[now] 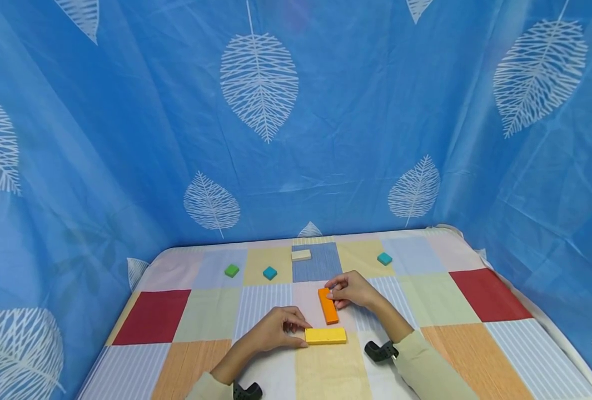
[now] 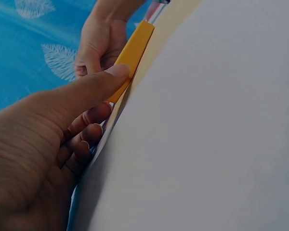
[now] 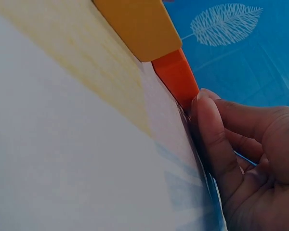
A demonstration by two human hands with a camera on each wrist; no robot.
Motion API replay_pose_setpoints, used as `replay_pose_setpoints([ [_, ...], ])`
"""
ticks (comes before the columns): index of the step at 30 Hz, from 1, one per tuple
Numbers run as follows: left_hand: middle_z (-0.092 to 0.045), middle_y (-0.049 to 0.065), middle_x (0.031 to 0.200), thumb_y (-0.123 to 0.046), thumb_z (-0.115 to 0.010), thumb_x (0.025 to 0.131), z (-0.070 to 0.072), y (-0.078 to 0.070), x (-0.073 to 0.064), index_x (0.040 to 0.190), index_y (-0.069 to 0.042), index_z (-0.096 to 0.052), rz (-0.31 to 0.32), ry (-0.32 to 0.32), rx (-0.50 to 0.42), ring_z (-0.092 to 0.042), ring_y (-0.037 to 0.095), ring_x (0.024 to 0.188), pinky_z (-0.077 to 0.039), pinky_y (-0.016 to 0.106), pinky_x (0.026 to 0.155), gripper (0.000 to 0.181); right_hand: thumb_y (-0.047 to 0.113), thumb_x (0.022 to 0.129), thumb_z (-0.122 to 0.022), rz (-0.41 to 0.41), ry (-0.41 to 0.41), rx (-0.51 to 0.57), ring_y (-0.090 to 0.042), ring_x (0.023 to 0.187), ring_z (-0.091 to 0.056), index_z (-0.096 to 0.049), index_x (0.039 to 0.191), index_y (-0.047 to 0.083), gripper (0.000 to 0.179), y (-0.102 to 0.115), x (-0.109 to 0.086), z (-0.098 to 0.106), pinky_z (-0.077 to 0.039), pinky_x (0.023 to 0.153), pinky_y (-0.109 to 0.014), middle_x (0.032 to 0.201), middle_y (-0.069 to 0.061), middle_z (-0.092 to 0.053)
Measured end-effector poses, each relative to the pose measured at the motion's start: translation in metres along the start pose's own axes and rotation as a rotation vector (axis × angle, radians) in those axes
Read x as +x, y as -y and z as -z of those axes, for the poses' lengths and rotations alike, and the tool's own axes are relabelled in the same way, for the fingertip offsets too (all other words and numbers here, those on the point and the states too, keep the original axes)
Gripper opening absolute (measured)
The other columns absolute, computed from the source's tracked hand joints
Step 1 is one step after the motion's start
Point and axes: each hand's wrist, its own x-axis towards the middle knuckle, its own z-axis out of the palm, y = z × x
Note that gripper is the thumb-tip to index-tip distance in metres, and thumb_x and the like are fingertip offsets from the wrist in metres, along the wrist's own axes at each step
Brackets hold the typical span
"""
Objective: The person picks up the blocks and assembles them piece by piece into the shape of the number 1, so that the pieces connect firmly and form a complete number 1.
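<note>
A yellow rectangular block (image 1: 326, 336) lies crosswise on the patchwork cloth. My left hand (image 1: 279, 329) pinches its left end between thumb and fingers, and the left wrist view shows the thumb on the yellow block (image 2: 133, 50). Just beyond it lies an orange block (image 1: 328, 306), pointing away from me and slightly tilted to the left. At its far end my right hand (image 1: 354, 290) holds it between thumb and fingers. In the right wrist view the thumb presses the orange block (image 3: 177, 77), partly covered by the yellow one.
Toward the back of the patchwork cloth (image 1: 215, 314) lie a green block (image 1: 232, 270), a blue block (image 1: 269, 273), a white block (image 1: 301, 255) and a teal block (image 1: 384, 258). A blue leaf-print curtain (image 1: 326, 139) stands behind and at both sides.
</note>
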Motion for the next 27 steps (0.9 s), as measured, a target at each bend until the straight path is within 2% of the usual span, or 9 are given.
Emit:
replay_pose_setpoints([
  [9,-0.063,-0.006,0.102,-0.029,-0.09,0.077,0.0008,0.0031,-0.0027,0.103,-0.02,-0.081,-0.077,-0.069,0.045,-0.054,0.017,0.078,-0.045,0.02,0.065,0.029,0.0,0.093,-0.069,-0.013,0.003,0.035,-0.017,0.062,-0.07,-0.069,0.112,-0.01,0.022,0.002,0.0001,-0.002,-0.059,0.062,-0.032,0.08,-0.01,-0.072],
  [13,-0.063,-0.005,0.102,-0.029,-0.09,0.077,0.0006,0.0044,-0.0028,0.102,-0.019,-0.081,-0.099,-0.074,0.035,-0.055,0.021,0.079,-0.045,0.021,0.065,0.027,0.001,0.093,-0.071,-0.014,0.005,0.041,-0.018,0.062,-0.07,-0.069,0.111,-0.01,0.022,0.0022,0.0007,-0.0021,-0.059,0.062,-0.034,0.079,-0.01,-0.072],
  [27,-0.067,-0.01,0.095,-0.032,-0.087,0.08,-0.0004,0.0088,-0.0015,0.103,-0.02,-0.081,-0.121,-0.054,0.059,-0.054,0.006,0.077,-0.046,0.019,0.066,0.026,0.001,0.093,-0.07,-0.021,0.032,0.047,-0.019,0.062,-0.071,-0.068,0.11,-0.01,0.021,-0.0003,-0.0009,-0.0034,-0.059,0.062,-0.034,0.079,-0.011,-0.072],
])
